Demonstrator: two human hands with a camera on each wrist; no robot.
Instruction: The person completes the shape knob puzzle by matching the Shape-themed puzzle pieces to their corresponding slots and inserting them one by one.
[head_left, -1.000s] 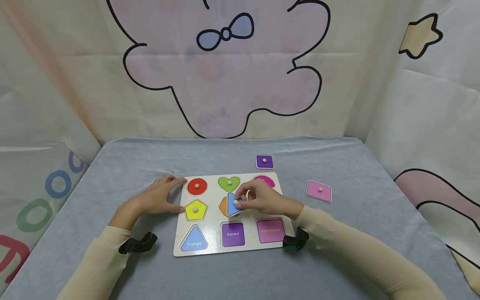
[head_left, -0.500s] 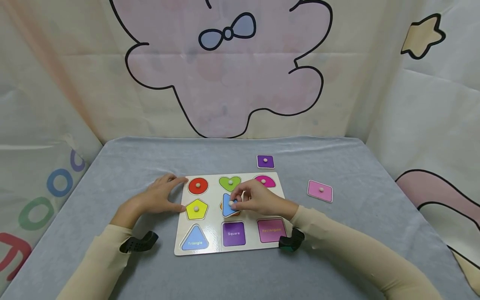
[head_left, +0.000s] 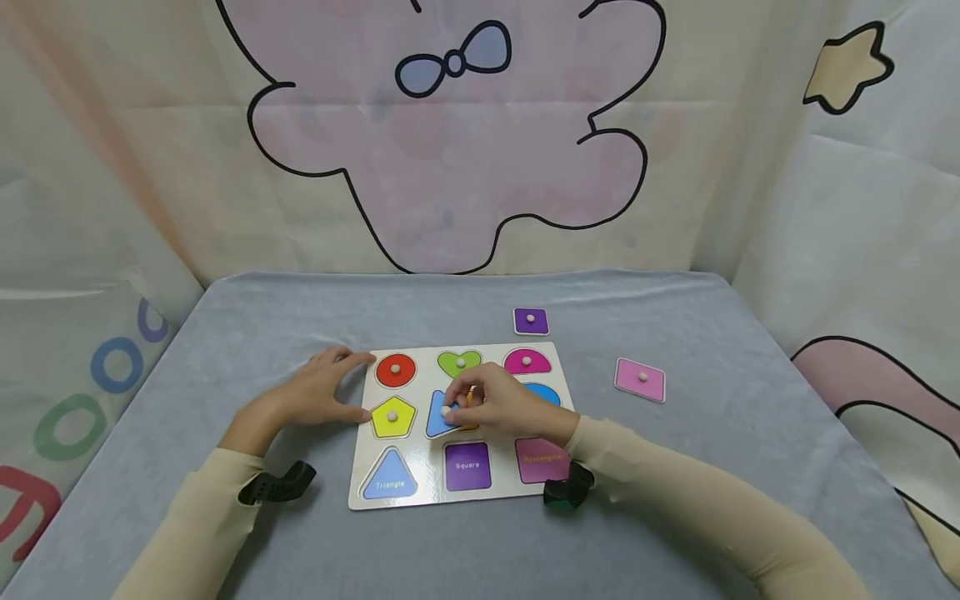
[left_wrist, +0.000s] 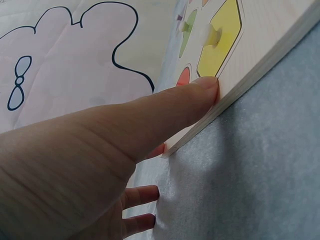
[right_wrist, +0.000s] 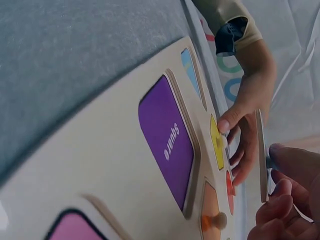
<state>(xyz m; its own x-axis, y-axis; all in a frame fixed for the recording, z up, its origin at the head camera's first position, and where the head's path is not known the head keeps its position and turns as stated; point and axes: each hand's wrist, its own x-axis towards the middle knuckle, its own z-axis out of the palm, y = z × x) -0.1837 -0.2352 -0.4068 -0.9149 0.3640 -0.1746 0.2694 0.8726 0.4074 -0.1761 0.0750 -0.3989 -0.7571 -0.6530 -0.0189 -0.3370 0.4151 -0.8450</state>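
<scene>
My right hand (head_left: 506, 404) pinches the small knob of a blue triangle puzzle piece (head_left: 437, 417) above the middle of a wooden shape puzzle board (head_left: 429, 467). In the right wrist view that triangle piece (right_wrist: 262, 157) appears edge-on, lifted clear of the board. An orange piece (right_wrist: 211, 210) with a knob sits beneath it. My left hand (head_left: 307, 392) rests at the board's left edge, its thumb touching the side next to the yellow pentagon (left_wrist: 222, 40). The triangle recess (head_left: 389, 475), square recess (head_left: 467, 467) and rectangle recess (head_left: 540, 460) show their printed bottoms.
A purple square piece (head_left: 531, 321) lies behind the board. To the right lies a pink rectangle piece (head_left: 640, 380). Red circle (head_left: 395, 370), green heart (head_left: 458, 362) and magenta half-circle (head_left: 527, 361) pieces sit in the back row. A grey-blue cloth (head_left: 300, 550) covers the table.
My right hand has carried the blue triangle leftward across the board, uncovering the magenta half-circle and part of a blue piece. The left hand stays put.
</scene>
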